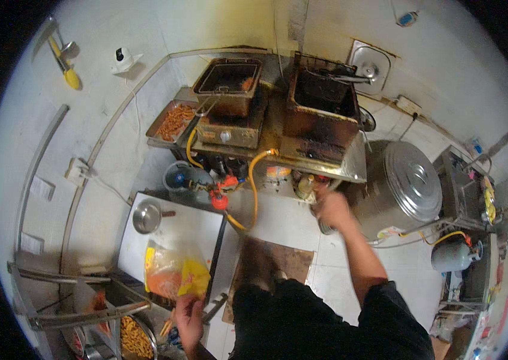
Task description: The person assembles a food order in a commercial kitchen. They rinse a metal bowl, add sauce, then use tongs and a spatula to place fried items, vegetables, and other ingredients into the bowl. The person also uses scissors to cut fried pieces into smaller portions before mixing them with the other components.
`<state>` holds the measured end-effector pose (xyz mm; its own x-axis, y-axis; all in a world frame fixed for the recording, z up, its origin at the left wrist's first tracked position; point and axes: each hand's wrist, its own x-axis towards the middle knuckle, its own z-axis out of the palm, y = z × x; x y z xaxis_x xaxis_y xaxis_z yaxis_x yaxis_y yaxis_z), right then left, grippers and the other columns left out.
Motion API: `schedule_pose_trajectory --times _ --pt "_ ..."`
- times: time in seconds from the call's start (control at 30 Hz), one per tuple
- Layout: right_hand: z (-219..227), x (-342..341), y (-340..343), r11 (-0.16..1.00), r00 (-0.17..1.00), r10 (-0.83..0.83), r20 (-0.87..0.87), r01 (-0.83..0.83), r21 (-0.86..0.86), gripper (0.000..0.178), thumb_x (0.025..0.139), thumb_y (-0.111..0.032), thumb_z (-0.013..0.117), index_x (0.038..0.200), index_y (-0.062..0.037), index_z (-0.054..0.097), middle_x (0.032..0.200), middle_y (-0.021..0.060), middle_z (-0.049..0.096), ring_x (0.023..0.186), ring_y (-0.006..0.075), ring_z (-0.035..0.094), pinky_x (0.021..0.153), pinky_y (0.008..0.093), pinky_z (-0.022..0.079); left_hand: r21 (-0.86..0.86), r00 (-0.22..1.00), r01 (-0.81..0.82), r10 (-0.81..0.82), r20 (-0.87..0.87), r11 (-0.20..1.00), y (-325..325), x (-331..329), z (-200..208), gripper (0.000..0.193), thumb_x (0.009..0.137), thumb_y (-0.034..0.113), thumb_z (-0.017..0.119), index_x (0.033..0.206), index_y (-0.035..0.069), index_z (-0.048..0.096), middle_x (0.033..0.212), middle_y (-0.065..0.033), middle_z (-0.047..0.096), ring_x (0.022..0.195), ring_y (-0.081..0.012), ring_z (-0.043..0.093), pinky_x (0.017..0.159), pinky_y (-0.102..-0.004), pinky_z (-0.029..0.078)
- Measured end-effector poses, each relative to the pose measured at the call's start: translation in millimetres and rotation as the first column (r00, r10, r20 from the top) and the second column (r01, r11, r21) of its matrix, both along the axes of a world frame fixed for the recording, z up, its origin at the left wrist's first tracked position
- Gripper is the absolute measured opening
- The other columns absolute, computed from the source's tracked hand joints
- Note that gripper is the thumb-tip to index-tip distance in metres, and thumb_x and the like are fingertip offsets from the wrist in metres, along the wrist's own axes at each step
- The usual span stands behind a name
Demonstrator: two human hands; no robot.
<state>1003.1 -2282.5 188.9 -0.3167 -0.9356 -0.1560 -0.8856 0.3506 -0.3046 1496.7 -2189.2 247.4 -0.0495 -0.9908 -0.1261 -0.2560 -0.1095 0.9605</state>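
Observation:
My left hand (pixel 189 318) is at the near edge of a white-topped table (pixel 137 243), its fingers closed at the yellow edge of a clear-and-yellow plastic bag (pixel 167 273). Orange-red stuff shows inside the bag, which lies on the tabletop. A small steel saucepan (pixel 146 216) stands behind it. My right hand (pixel 333 211) is stretched forward and low, beside the front of the frying bench. Motion smears its fingers, so whether they hold anything is unclear. Just beyond it stands a bottle with yellowish contents (pixel 305 186).
A fryer with a basket (pixel 228 76) and a larger dark fryer (pixel 323 99) stand on the bench. Beside them is a tray of fried pieces (pixel 176 122). A yellow hose (pixel 255 192) hangs in front. At right stand a lidded steel pot (pixel 413 180) and a gas cylinder (pixel 453 256).

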Motion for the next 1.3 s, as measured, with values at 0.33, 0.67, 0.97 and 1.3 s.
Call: schedule_pose_trajectory --times 0.33,0.67,0.97,1.3 --pt "188.4 -273.7 -232.8 0.925 0.826 -0.3 -0.478 0.128 -0.359 0.058 0.086 -0.026 0.074 0.137 -0.0062 0.054 0.137 0.0196 0.056 0.128 0.0392 0.051 0.107 0.0487 0.041 0.019 0.914 0.061 -0.048 -0.402 0.998 -294.2 -87.0 -8.4 0.039 0.102 0.031 0.054 0.13 0.005 0.05 0.109 -0.0076 0.059 0.096 -0.0182 0.059 0.082 -0.0322 0.05" --pt "202.8 -321.4 -315.2 0.977 0.93 0.056 -0.363 0.023 0.21 0.062 0.083 -0.024 0.075 0.138 -0.0035 0.054 0.133 0.0203 0.06 0.124 0.0383 0.055 0.107 0.0457 0.043 0.459 0.768 0.456 -0.076 -0.636 0.762 -537.4 -213.3 48.8 0.034 0.104 0.041 0.048 0.123 0.014 0.051 0.108 -0.0127 0.066 0.075 -0.0212 0.063 0.062 -0.0348 0.054" --pt "324.5 -269.6 -307.8 0.946 0.966 -0.13 -0.224 0.054 -0.319 0.048 0.085 -0.008 0.07 0.132 -0.0046 0.061 0.117 0.0194 0.069 0.102 0.0298 0.068 0.09 0.0383 0.053 0.311 0.818 0.412 -0.197 -0.541 0.857 -498.6 -229.2 42.1 0.017 0.099 0.014 0.057 0.097 0.011 0.041 0.078 -0.0045 0.054 0.053 -0.0111 0.05 0.04 -0.0242 0.039" --pt "339.8 -119.9 -415.4 0.873 0.544 0.321 -0.775 -0.488 0.018 0.042 0.083 -0.01 0.07 0.125 -0.0109 0.064 0.099 0.0099 0.067 0.09 0.0247 0.067 0.076 0.0378 0.055 0.163 0.796 0.428 -0.285 -0.535 0.889 -464.4 -230.8 25.0 0.026 0.098 0.011 0.061 0.1 0.009 0.036 0.075 -0.0061 0.055 0.055 -0.0105 0.054 0.044 -0.0245 0.045"
